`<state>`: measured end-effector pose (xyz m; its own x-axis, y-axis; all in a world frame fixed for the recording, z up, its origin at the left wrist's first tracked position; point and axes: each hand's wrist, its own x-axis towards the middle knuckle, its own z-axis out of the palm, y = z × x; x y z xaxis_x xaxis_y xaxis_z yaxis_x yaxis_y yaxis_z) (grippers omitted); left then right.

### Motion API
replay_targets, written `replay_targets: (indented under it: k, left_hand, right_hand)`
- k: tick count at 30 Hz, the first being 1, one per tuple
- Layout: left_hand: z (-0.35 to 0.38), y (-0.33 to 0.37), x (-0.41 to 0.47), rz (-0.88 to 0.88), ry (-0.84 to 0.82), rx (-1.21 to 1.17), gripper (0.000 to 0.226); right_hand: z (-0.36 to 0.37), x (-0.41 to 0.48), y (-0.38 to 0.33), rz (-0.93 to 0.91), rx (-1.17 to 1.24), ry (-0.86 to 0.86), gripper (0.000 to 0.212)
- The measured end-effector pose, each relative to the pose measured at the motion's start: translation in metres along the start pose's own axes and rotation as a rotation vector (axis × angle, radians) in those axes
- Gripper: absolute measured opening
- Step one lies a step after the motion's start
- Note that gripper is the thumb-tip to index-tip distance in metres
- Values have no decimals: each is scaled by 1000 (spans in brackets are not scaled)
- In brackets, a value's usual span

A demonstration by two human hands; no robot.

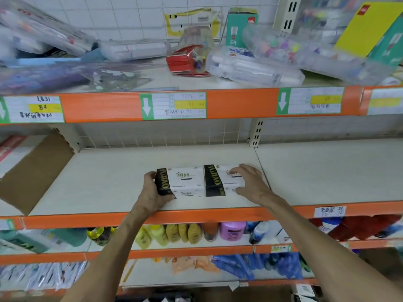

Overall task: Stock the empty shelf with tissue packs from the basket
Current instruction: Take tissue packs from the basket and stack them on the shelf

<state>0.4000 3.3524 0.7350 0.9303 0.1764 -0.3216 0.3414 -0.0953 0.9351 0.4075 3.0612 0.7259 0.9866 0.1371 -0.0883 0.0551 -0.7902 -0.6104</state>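
Middle shelf (104, 182): a wide pale board with an orange front lip, its joint to the next bay just right of the hands. Stocking is judged barely begun. Two packs sit near the front edge at mid-span, and they are the only tissue stock showing on this board. Most of its length and all of its depth behind them are yet to be filled. The basket is out of frame, so how many packs are left to bring cannot be read.

Brown cardboard sheet (32, 171): one, leaning across the shelf's far left end, well apart from the packs.

Left tissue pack (187, 182) and right tissue pack (220, 182): white wrap, each with a black band. They lie flat, side by side and touching, long sides parallel to the lip. They appear to rest on the board, though motion blur makes a slight lift hard to rule out.

Left hand (152, 192): curled round the outer end of the left tissue pack, thumb on the near side.

Right hand (250, 182): arched over the outer end of the right tissue pack, fingers on top, thumb along the near face. The two hands squeeze the pair together.

Count: shelf one, cardboard sheet one, tissue packs two, hands two.
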Motion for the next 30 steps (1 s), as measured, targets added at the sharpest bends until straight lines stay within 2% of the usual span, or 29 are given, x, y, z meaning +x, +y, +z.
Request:
replay_targets:
  k: [3,5,8,12,16,23,30]
  left_hand:
    - [-15,-20,6,169,48,398,68]
    - [-23,-24,8,188,83,462,81]
    - [-26,-28,11,221,155,457,69]
    - [-23,-32,11,257,190,475,52]
    - [-22,-34,22,264,217,475,49]
    - [-23,-33,45,239,230,490,48]
    - [-19,-1,95,212,244,525,44]
  right_hand:
    - [8,-6,-1,28,52,80,61]
    - [13,-11,1,105,83,184,72]
    - [22,-13,1,227,188,266,85]
    - [29,-9,1,203,211,274,69]
    - [29,-3,1,174,189,309,58]
    - [29,15,3,149,170,303,58]
    - [15,76,-3,156,72,199,59]
